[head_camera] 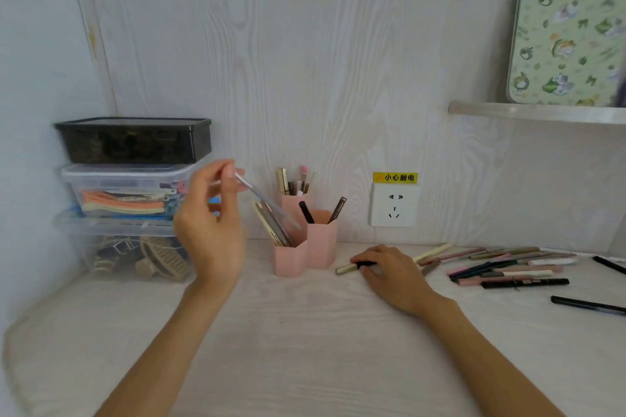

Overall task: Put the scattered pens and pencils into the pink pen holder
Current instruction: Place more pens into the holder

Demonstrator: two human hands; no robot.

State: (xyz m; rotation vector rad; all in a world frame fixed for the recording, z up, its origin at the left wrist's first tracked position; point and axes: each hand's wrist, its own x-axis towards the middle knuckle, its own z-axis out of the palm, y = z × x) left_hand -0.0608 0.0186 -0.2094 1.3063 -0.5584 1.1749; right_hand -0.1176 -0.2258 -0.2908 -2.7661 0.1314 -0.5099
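The pink pen holder has three hexagonal cups and stands against the back wall, with several pens in it. My left hand is raised to its left, fingertips pinching a blurred, pale pen that slants down toward the front cup. On the desk to the holder's right, my right hand rests with its fingers closed on a cream pen with a black band. A pile of scattered pens and pencils lies further right.
Three stacked plastic boxes fill the left corner. A wall socket with a yellow warning label sits behind the holder. A shelf with a green patterned board is at the upper right. Two black pens lie near the right edge.
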